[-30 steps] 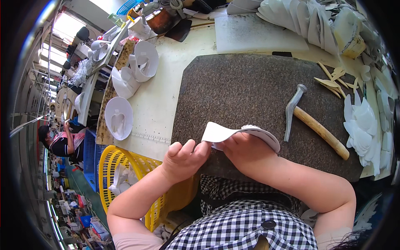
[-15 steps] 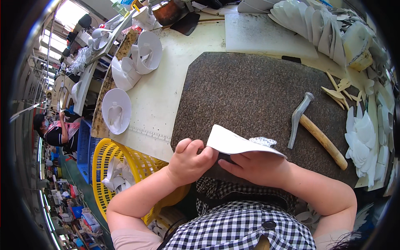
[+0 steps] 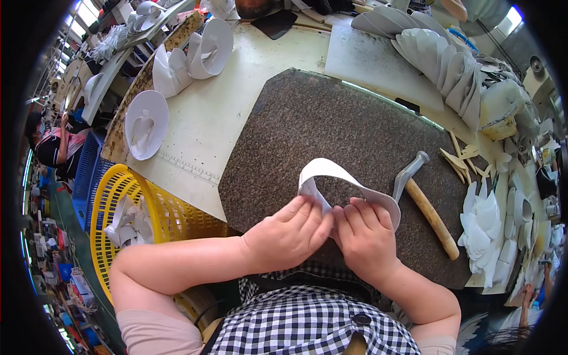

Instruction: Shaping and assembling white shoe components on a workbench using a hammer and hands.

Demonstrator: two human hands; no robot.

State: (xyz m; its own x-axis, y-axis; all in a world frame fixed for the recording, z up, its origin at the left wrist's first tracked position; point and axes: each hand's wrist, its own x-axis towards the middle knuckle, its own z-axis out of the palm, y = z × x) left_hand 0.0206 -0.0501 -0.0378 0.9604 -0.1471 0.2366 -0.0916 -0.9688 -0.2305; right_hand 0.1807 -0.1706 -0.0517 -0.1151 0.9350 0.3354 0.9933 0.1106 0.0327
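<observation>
A white band of stiff sheet material (image 3: 332,168) is bent into a loop in front of me, above the near part of the dark speckled slab (image 3: 319,118). My left hand (image 3: 290,234) is closed on its left end, fingers pressed together. My right hand (image 3: 367,236) grips the right side, where the band widens into a rounded flap. Both hands nearly meet at the bottom of the loop, and their fingers hide the two ends. To the right of my right hand lies a hammer (image 3: 432,219) with a metal head and wooden handle.
Shaped white pieces (image 3: 146,124) stand at the table's left. A yellow basket (image 3: 155,207) with white scraps is below them. Light wooden pieces (image 3: 457,165), white cut-outs (image 3: 482,231) and a stained white tub (image 3: 500,112) line the right. A person (image 3: 56,139) sits far left.
My right hand has turned over and come up beside the left. The white piece has opened from an edge-on shape into a loop. The whole view has shifted a little.
</observation>
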